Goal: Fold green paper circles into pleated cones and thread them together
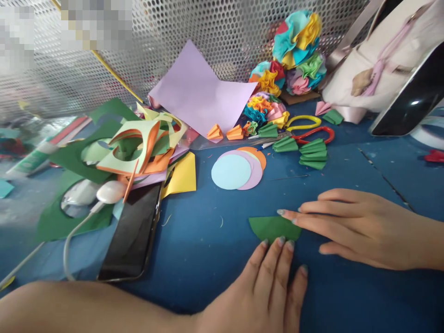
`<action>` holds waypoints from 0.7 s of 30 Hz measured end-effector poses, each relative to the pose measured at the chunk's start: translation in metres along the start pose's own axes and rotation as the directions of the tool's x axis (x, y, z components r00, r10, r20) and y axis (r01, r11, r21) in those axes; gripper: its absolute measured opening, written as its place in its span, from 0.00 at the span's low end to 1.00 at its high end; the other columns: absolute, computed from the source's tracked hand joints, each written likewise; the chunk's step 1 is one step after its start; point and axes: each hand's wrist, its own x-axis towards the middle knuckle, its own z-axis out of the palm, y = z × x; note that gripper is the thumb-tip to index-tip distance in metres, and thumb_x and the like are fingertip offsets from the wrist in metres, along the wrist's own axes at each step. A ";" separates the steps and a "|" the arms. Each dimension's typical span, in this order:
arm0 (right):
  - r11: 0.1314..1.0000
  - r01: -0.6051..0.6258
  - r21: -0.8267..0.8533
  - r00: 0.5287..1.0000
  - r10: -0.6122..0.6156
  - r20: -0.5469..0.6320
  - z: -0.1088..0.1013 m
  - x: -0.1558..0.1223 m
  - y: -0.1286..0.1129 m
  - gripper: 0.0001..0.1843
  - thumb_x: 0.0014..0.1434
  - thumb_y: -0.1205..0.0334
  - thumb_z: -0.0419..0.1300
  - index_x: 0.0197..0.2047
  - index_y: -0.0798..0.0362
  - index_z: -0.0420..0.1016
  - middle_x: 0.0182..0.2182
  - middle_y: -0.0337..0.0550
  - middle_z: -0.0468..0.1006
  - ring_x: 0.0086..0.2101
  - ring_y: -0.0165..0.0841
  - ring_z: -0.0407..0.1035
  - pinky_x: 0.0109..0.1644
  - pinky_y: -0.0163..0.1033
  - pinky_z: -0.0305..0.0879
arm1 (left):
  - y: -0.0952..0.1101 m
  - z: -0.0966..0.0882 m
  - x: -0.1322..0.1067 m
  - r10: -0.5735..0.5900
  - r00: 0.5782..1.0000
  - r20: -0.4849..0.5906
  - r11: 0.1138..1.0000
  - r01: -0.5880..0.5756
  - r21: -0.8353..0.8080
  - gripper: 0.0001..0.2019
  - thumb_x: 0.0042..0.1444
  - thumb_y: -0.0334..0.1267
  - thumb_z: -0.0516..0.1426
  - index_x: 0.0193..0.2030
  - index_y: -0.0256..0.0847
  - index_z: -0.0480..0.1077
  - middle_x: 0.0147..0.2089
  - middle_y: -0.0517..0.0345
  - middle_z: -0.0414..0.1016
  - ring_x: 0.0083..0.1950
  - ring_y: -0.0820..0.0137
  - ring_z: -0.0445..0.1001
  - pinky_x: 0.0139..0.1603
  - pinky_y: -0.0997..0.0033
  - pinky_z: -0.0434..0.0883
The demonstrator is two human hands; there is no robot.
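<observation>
A dark green paper half-circle [272,227], its straight edge on the far side, lies flat on the blue table. From the near side my left hand [263,282] presses its fingertips on the curved edge; the fingers are stretched out. My right hand [360,226] comes in from the right, its extended index finger lying on the right end of the straight edge, the other fingers spread. Behind the half-circle sits a small fanned stack of paper circles [231,172], light blue on top, with lilac and orange below. Pleated green paper pieces [313,154] lie farther back.
Scissors with red handles [317,135] and others with yellow handles [305,122] lie at the back. Left are a phone [130,236], a white cable and cut paper scraps [135,148]. Ruffled paper balls [298,39], a lilac sheet [204,88] and a white bag [374,69] stand behind.
</observation>
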 end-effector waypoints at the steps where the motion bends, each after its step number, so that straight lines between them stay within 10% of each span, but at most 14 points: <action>1: 1.000 0.003 -0.024 1.000 -0.003 0.009 -0.002 -0.004 -0.001 0.17 0.70 0.65 0.46 0.54 0.60 0.72 0.55 0.46 0.76 0.48 0.34 0.71 0.48 0.45 0.64 | 0.001 0.000 0.000 0.000 1.000 0.007 1.000 0.000 -0.003 0.22 0.67 0.40 0.46 0.62 0.31 0.66 0.58 0.42 0.74 0.60 0.55 0.72 0.60 0.53 0.62; 10: 0.991 -0.034 -0.131 0.999 0.033 -0.012 -0.011 -0.018 -0.009 0.15 0.67 0.67 0.52 0.53 0.56 0.74 0.48 0.47 0.80 0.43 0.37 0.73 0.46 0.47 0.67 | -0.038 -0.013 0.009 -0.120 0.993 -0.009 0.915 0.107 -0.389 0.32 0.63 0.56 0.49 0.61 0.28 0.64 0.55 0.41 0.74 0.55 0.57 0.73 0.58 0.58 0.68; 14: 0.987 -0.017 -0.157 0.995 0.000 -0.103 -0.009 -0.009 -0.011 0.11 0.64 0.64 0.58 0.48 0.56 0.75 0.39 0.45 0.81 0.40 0.36 0.73 0.46 0.46 0.66 | -0.070 -0.007 0.016 -0.224 0.961 0.164 0.837 0.276 -0.472 0.27 0.57 0.51 0.59 0.57 0.34 0.66 0.53 0.45 0.71 0.52 0.57 0.71 0.52 0.55 0.72; 21: 0.981 -0.070 -0.182 0.994 0.053 -0.094 -0.009 0.010 -0.010 0.15 0.65 0.53 0.57 0.46 0.56 0.73 0.29 0.42 0.77 0.34 0.36 0.71 0.44 0.45 0.62 | -0.084 0.008 0.016 -0.283 0.948 0.146 0.670 0.304 -0.677 0.15 0.61 0.44 0.58 0.51 0.38 0.71 0.48 0.51 0.70 0.49 0.65 0.71 0.52 0.63 0.70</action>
